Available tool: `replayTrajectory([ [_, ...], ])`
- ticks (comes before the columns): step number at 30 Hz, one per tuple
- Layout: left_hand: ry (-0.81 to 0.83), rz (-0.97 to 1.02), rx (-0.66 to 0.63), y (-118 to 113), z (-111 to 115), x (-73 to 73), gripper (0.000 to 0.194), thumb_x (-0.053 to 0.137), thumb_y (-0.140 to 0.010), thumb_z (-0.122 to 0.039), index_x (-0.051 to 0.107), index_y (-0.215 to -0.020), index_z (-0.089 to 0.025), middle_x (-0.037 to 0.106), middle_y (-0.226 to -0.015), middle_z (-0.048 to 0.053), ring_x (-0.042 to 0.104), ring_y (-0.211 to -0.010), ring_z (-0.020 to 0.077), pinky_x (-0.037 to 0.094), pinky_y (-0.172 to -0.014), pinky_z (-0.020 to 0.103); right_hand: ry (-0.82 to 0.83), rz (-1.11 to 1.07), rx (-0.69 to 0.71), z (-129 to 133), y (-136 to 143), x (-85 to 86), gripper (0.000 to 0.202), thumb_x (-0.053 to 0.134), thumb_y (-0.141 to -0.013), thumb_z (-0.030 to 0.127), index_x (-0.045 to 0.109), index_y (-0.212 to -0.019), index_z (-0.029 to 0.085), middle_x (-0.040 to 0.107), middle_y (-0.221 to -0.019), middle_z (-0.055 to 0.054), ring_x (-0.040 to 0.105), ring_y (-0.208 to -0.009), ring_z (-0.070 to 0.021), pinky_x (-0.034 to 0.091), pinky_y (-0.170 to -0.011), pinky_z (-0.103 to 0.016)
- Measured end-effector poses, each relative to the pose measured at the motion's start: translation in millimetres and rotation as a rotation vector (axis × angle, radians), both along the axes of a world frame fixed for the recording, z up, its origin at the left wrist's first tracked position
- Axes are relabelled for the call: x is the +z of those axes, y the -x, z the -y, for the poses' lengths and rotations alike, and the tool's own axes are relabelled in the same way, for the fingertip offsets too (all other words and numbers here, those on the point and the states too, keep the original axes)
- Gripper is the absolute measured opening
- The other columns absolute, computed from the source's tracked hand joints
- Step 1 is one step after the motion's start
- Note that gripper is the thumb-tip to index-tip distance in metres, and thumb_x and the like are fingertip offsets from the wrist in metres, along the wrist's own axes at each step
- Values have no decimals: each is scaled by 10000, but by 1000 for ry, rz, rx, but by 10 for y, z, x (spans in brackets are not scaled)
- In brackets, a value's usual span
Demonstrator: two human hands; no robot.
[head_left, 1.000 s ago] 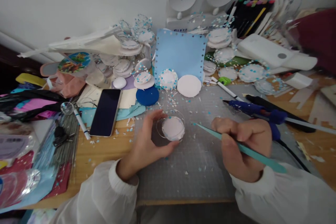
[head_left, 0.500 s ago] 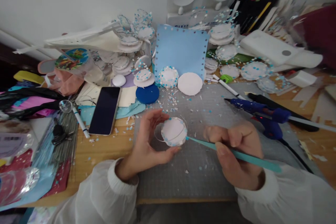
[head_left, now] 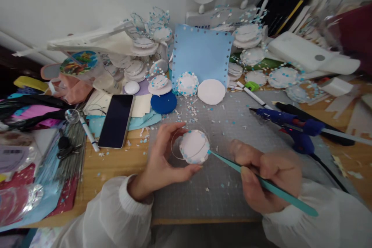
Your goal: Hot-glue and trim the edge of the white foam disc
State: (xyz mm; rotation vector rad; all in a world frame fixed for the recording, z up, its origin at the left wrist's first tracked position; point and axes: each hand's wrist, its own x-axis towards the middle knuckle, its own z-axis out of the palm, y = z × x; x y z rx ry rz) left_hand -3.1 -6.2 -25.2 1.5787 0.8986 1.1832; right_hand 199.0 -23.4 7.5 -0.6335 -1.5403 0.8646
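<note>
Above the grey cutting mat, my left hand grips a small white paper disc by its edge, thumb below and fingers behind. Blue and white bits dot the disc's rim, and a thin wire loop curves around and across it. Teal tweezers are pinched in my right hand, which is somewhat blurred. Their tip meets the disc's right edge at a small blue piece. Whether the tip still grips that piece is too small to tell.
A blue glue gun with a red light lies on the right, its cord trailing forward. On the left is a phone. At the back, a light-blue card stands among decorated white discs. Paper scraps litter the mat.
My right hand and the rear end of the tweezers have shifted right and slightly down. The tweezer tip stays at the disc's right edge. My left hand keeps nearly the same hold.
</note>
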Motion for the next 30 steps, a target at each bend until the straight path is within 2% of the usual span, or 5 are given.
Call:
replayTrajectory([
  [6, 31, 53, -49, -16, 5, -22, 802, 853, -583, -233, 440, -1270, -270, 391, -1235, 89, 504, -1123, 251, 412, -1040, 433, -39, 26, -30, 14, -6, -24, 306, 463, -802, 60, 233, -680, 220, 275, -581, 54, 260, -521, -103, 279, -491, -263],
  [17, 86, 73, -62, -15, -1, -12, 717, 845, -586, -228, 454, -1188, -247, 407, -1187, 79, 478, -1099, 237, 385, -1028, 428, -193, 322, 53, -13, -108, 115, 386, 444, -578, -69, 228, -691, 230, 331, -585, 58, 304, -523, -106, 315, -495, -285],
  [23, 75, 83, -64, -18, 3, -18, 694, 833, -598, -219, 444, -1171, -258, 415, -1180, 76, 461, -1114, 239, 368, -1032, 430, -220, 417, 23, 1, -118, 103, 384, 437, -598, -58, 206, -692, 235, 343, -575, 64, 322, -522, -117, 339, -520, -299],
  [30, 94, 96, -60, -34, -8, -3, 683, 834, -586, -201, 445, -1144, -264, 420, -1177, 66, 455, -1109, 223, 357, -1033, 406, -254, 429, 10, 3, -104, 67, 375, 437, -587, -57, 209, -673, 229, 335, -585, 71, 296, -532, -116, 338, -522, -295],
])
